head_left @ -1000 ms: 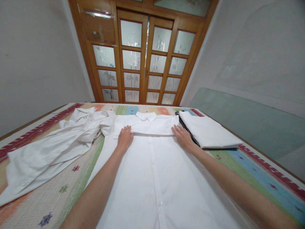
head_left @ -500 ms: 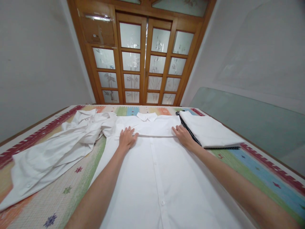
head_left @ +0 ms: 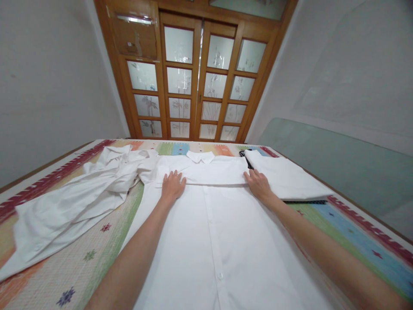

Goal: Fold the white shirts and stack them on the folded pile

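A white button-up shirt (head_left: pixel 206 241) lies spread front up before me, its collar (head_left: pixel 200 156) at the far end. The sleeves appear folded across the chest in a flat band (head_left: pixel 216 174). My left hand (head_left: pixel 173 185) rests open on the left part of that band, fingers spread. At the band's right end, my right hand (head_left: pixel 258 185) touches the cloth with fingers stretched forward, slightly bent. It is close to a folded white garment (head_left: pixel 290 176) with dark cloth showing along its edge.
To the left lies a crumpled white garment (head_left: pixel 74 206). A patterned, colourful cover (head_left: pixel 97 245) spreads under everything. Pale walls flank the surface, with a greenish panel (head_left: pixel 338 168) along the right. Wooden doors with glass panes (head_left: pixel 179 82) stand beyond the far edge.
My right hand has slid to the right along the folded band, to the shirt's edge. My left hand stays almost in place. The view has tilted slightly.
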A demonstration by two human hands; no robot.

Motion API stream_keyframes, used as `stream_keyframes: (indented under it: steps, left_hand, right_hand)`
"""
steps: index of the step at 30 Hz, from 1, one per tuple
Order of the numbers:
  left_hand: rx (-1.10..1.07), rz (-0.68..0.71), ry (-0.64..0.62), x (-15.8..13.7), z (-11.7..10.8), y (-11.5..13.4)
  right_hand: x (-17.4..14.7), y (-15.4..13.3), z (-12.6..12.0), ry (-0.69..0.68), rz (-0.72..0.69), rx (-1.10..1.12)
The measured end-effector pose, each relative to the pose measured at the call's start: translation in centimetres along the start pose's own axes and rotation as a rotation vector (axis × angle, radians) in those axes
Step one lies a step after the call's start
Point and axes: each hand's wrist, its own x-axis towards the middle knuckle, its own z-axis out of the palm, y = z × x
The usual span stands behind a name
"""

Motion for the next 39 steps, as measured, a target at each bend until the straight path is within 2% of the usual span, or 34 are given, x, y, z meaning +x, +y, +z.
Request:
stream_keyframes:
  steps: [4,7,12,18,24,31,39]
  left_hand:
    - [-0.009,0.008,0.012,0.1,0.3,-0.1]
    - [-0.018,0.003,0.019,0.1,0.5,-0.2]
    - [-0.010,-0.001,0.015,0.1,0.4,-0.1]
    - [-0.006,0.008,0.045,0.0,0.5,-0.2]
    - [0.005,0.005,0.049,0.1,0.6,-0.2]
    - [-0.006,0.013,0.041,0.0,0.3,0.0]
    - [0.018,0.014,0.044,0.0,0.2,-0.1]
  right_hand:
    - [0.6,-0.1,0.3,0.031,0.107,-0.009]
    - [1.1,0.0,0.6,0.018,0.112,-0.019]
    - [2.1,0.0,0.8,-0.103,0.093,-0.016]
    - [3.0,-0.3,0.8,-0.210,0.167,0.002]
    - [1.6,1.1,0.7,-0.206,0.034,-0.025]
    - [-0.7,1.9,-0.5,-0.187,-0.008,-0.028]
    - [-0.8,2.4,-1.3,-0.254,-0.170,-0.012]
